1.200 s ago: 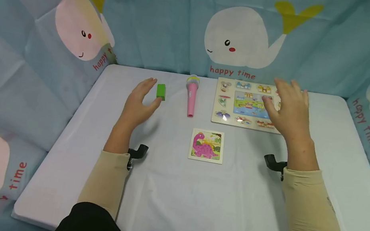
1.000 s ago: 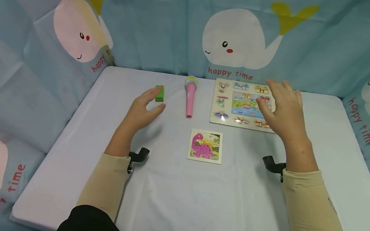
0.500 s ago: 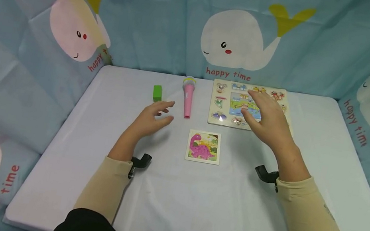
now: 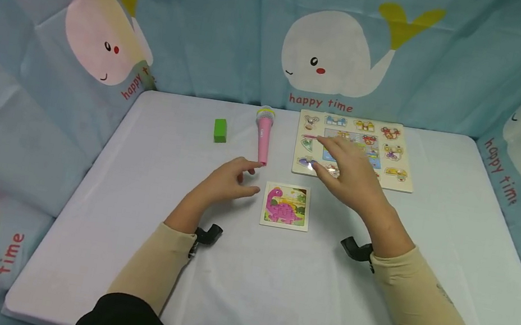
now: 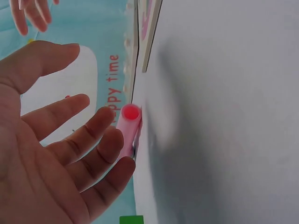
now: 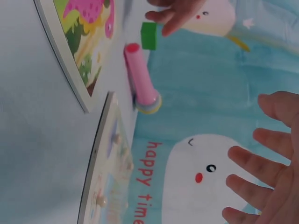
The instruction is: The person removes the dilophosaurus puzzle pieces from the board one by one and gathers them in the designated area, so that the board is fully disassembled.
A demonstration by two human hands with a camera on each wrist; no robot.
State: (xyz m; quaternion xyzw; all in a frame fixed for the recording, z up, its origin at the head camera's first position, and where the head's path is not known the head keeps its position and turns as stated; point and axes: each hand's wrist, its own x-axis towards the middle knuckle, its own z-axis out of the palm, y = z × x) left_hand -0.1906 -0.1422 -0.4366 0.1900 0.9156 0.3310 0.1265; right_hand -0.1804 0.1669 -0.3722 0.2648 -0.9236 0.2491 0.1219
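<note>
My left hand (image 4: 225, 182) hovers left of the small dinosaur jigsaw puzzle (image 4: 286, 206), fingers spread and holding nothing. Its index fingertip overlaps the lower end of the pink toy microphone (image 4: 264, 139) in the head view. In the left wrist view, the microphone (image 5: 129, 128) lies beyond the relaxed fingers. My right hand (image 4: 353, 174) is above the wooden peg puzzle board (image 4: 403, 180), hiding part of its lower middle. The right wrist view shows that hand (image 6: 271, 172) with fingers apart and nothing in them, away from the board's edge (image 6: 96, 149).
A green block (image 4: 220, 130) stands left of the microphone. All these things rest on a white-covered table (image 4: 241, 284). A blue whale-print curtain (image 4: 221, 25) rises behind the table and along its sides.
My left hand has moved right and nearer the body, from beside the green block to near the dinosaur puzzle. My right hand has moved left and nearer too, uncovering the board's right side.
</note>
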